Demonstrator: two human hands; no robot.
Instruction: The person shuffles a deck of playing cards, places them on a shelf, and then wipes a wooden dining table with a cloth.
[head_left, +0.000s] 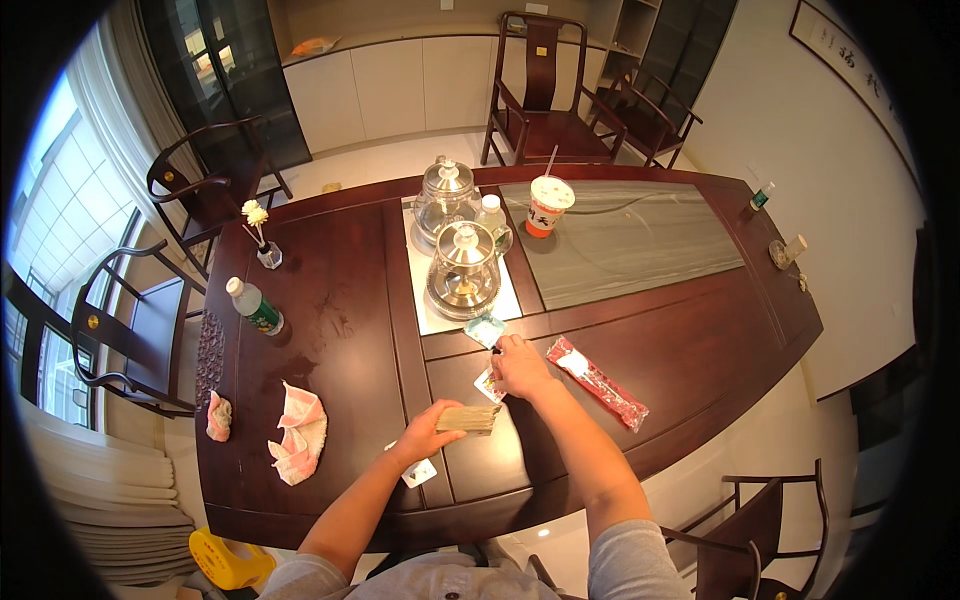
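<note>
My left hand (421, 437) grips a thick stack of cards (466, 421) on its side, the yellowish edges facing up. Below that hand lie a white card (418, 473) and part of another. Farther forward my right hand (519, 367) reaches down to the table. Partly covered by it is a playing card (488, 385) with a coloured print. A teal printed card or packet (484, 331) lies just beyond its fingertips, by the kettle tray. Something small and dark shows at the fingers, but whether they pinch it is unclear.
On the dark wooden table (345, 420) stand glass kettles (463, 274), a drink cup with straw (550, 206), a green-labelled bottle (255, 306) and a reed diffuser (268, 253). A red plastic wrapper (598, 382) lies right; pink cloths (300, 435) lie left. Wooden chairs (536, 97) surround it.
</note>
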